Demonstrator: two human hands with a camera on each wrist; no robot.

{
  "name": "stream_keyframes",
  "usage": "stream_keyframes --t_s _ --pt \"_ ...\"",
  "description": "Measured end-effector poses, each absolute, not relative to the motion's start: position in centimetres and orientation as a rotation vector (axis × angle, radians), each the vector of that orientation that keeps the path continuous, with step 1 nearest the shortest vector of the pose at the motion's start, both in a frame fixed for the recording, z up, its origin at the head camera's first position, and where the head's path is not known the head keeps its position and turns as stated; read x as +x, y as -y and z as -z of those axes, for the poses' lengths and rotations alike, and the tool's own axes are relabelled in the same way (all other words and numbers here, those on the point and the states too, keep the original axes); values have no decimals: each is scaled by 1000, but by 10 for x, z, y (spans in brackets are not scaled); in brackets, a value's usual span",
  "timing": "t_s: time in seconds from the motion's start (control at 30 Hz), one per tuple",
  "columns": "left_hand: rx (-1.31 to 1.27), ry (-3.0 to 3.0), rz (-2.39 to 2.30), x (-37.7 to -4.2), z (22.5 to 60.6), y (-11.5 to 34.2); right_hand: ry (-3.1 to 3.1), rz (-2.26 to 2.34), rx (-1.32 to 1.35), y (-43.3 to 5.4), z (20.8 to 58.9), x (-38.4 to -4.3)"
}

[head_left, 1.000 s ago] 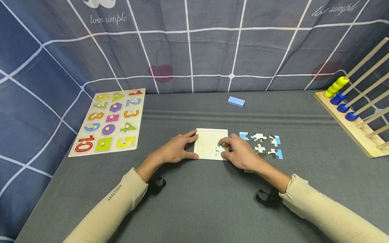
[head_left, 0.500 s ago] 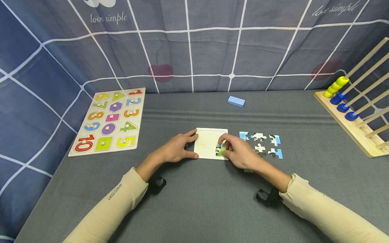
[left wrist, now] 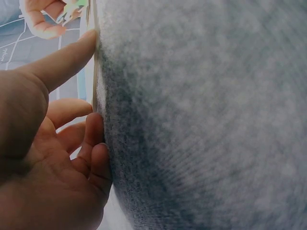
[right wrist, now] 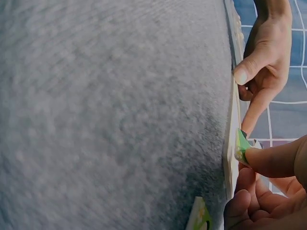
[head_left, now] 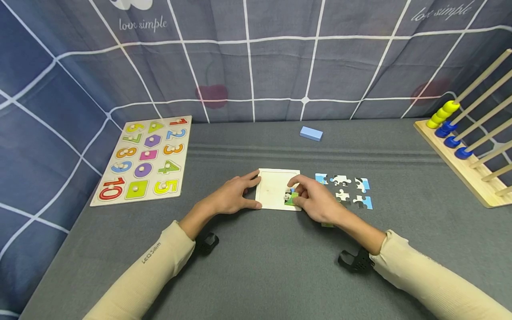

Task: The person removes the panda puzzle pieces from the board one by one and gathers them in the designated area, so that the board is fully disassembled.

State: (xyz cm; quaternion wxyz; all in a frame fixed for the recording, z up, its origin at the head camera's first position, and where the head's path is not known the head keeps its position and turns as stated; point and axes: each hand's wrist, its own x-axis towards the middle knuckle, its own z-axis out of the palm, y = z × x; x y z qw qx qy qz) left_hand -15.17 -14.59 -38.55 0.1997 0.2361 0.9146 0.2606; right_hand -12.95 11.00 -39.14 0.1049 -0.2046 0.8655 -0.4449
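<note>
A square wooden puzzle board (head_left: 272, 186) with a raised rim lies on the table. My left hand (head_left: 234, 194) rests at its left side, the thumb straight against the near corner and the forefinger toward the far one. In the left wrist view, other fingers (left wrist: 95, 129) are bent near the table. My right hand (head_left: 316, 200) pinches a green, black and white jigsaw piece (head_left: 290, 198) over the board's near right corner; in the right wrist view the thumb lies on the piece's green part (right wrist: 242, 143). The fingers hide some of it.
Several jigsaw pieces (head_left: 363, 202) lie right of the board; another green piece (head_left: 327, 225) is partly under the right hand. A number puzzle (head_left: 148, 155) stands left, a blue block (head_left: 311, 133) behind, a bead abacus (head_left: 476, 173) right. A grid-patterned cloth (head_left: 280, 66) hangs behind.
The piece in the right hand has turned from its pale side to its green picture side, then shifted slightly between the fingers. The left hand and board have stayed put.
</note>
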Motion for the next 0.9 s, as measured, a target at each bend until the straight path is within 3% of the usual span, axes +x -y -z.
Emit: stream_keyframes --t_s 0.5,0.9 --pt "665 -2558 -730 -151 384 147 -2570 1252 -677 -136 380 -120" --pt "688 -2555 -735 -152 385 148 -2570 1323 -621 -191 374 -94"
